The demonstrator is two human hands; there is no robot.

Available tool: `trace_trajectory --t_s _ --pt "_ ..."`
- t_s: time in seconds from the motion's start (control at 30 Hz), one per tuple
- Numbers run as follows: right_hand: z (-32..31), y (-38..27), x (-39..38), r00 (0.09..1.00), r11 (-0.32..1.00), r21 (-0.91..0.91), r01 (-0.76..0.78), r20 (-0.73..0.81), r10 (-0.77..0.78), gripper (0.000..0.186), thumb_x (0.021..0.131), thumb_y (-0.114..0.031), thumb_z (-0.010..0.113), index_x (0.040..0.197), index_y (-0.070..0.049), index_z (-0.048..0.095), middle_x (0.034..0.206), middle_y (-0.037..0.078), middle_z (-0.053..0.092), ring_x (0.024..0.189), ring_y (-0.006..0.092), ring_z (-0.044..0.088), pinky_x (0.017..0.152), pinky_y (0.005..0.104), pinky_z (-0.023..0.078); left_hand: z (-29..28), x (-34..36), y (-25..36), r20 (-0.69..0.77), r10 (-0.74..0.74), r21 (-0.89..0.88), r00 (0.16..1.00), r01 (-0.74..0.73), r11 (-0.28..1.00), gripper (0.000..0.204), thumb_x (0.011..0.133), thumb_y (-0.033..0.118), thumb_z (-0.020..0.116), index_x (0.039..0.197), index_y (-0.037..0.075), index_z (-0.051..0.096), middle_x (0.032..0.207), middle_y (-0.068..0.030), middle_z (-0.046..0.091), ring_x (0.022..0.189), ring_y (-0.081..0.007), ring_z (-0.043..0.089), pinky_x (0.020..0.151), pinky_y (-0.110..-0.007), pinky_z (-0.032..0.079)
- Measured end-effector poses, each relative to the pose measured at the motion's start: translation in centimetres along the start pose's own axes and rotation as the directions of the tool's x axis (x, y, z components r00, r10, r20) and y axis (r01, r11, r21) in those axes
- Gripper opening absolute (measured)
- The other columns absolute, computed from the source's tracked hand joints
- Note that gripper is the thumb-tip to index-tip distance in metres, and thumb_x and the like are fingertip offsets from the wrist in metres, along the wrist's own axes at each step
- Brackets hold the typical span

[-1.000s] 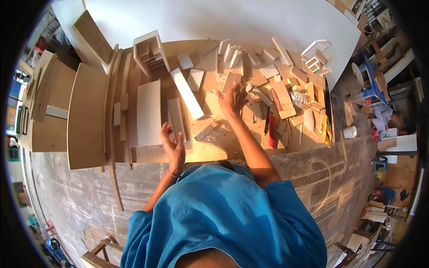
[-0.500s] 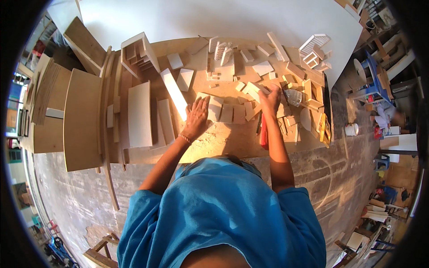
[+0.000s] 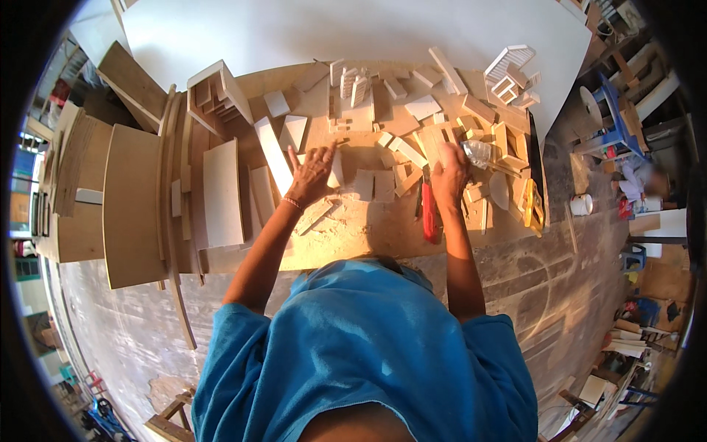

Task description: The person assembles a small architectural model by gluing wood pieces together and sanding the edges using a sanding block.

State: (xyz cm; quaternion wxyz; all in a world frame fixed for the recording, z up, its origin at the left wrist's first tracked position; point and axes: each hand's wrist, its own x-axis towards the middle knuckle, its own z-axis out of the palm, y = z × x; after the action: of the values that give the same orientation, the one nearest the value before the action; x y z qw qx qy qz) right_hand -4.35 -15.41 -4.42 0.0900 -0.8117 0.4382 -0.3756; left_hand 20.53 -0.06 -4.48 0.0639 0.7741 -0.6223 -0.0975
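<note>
My left hand (image 3: 312,177) is over the workbench with its fingers spread, beside a pale wooden piece (image 3: 336,171) that it partly covers. No grip shows in it. A thin wood stick (image 3: 318,216) lies just below that hand. Further right, my right hand (image 3: 451,174) has its fingers curled at the near end of a flat wooden block (image 3: 434,138); its fingertips are partly hidden. Left of it a long pale wood strip (image 3: 409,152) rests at a slant. Clear plastic wrapping (image 3: 477,152) touches the area beside my right fingers. A red-handled tool (image 3: 429,214) lies near my right wrist.
Several loose wood offcuts and slatted small pieces (image 3: 359,87) cover the workbench (image 3: 346,254). At left stand boards (image 3: 132,206) and a small open wooden box (image 3: 221,99). A yellow tool (image 3: 533,208) lies at the right edge. A white bucket (image 3: 582,205) stands on the floor.
My right hand has lowered among the wood pieces, and the pale strip near it now lies on the pile. My left hand has shifted a little up, its fingers spreading wider.
</note>
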Motion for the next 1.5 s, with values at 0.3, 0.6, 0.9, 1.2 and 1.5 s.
trace_trajectory --t_s 0.3,0.6,0.9,1.2,1.5 --pt "-0.4 -2.0 -3.8 0.889 0.976 -0.122 0.179 0.446 -0.107 0.017 0.075 -0.007 0.062 0.092 -0.007 0.066 0.093 0.004 0.065 0.108 0.0226 0.047 0.087 0.0518 0.032 0.5 -1.4 0.6 -0.069 -0.03 -0.014 0.997 0.029 0.999 0.104 0.065 0.039 0.076 0.142 0.01 0.013 0.139 -0.0199 0.026 0.132 -0.0344 0.021 0.099 -0.07 0.007" --pt "1.5 -0.6 -2.3 0.798 0.502 0.621 -0.602 0.47 0.377 0.019 0.083 -0.006 0.057 0.097 0.005 0.062 0.079 0.009 0.065 0.062 0.0127 0.057 0.057 0.0247 0.045 3.0 -2.3 5.4 -0.167 0.015 -0.245 0.986 -0.056 0.968 0.07 0.074 0.02 0.068 0.134 0.009 0.033 0.129 -0.0121 0.04 0.124 -0.0287 0.035 0.104 -0.06 0.015" --pt "0.3 -2.6 -1.7 0.653 0.27 0.599 -0.754 0.639 0.406 0.019 0.084 -0.009 0.061 0.098 0.003 0.062 0.08 0.004 0.064 0.059 0.0068 0.055 0.055 0.0201 0.045 3.5 -1.9 5.3 -0.092 0.107 -0.279 0.99 -0.129 0.952 0.084 0.069 0.016 0.072 0.137 0.004 0.023 0.131 -0.0165 0.039 0.124 -0.03 0.035 0.106 -0.048 0.022" --pt "0.5 -2.5 -2.1 0.712 0.34 0.627 -0.701 0.582 0.394 0.019 0.085 -0.006 0.057 0.1 0.006 0.06 0.083 0.008 0.064 0.066 0.0122 0.061 0.06 0.0229 0.048 4.4 -0.6 4.9 -0.119 0.198 -0.284 0.973 -0.225 0.932 0.086 0.071 0.016 0.07 0.138 -0.002 0.019 0.125 -0.0208 0.043 0.118 -0.0318 0.04 0.103 -0.045 0.028" --pt "0.8 -0.7 -3.5 0.907 0.859 0.314 -0.404 0.255 0.334 0.017 0.08 -0.001 0.054 0.094 0.003 0.061 0.087 0.019 0.064 0.078 0.0321 0.062 0.069 0.0345 0.047 2.5 -4.2 3.2 -0.255 0.055 -0.317 0.965 -0.137 0.939 0.1 0.06 0.025 0.079 0.134 -0.01 0.022 0.121 -0.0208 0.047 0.11 -0.0312 0.045 0.099 -0.042 0.031"
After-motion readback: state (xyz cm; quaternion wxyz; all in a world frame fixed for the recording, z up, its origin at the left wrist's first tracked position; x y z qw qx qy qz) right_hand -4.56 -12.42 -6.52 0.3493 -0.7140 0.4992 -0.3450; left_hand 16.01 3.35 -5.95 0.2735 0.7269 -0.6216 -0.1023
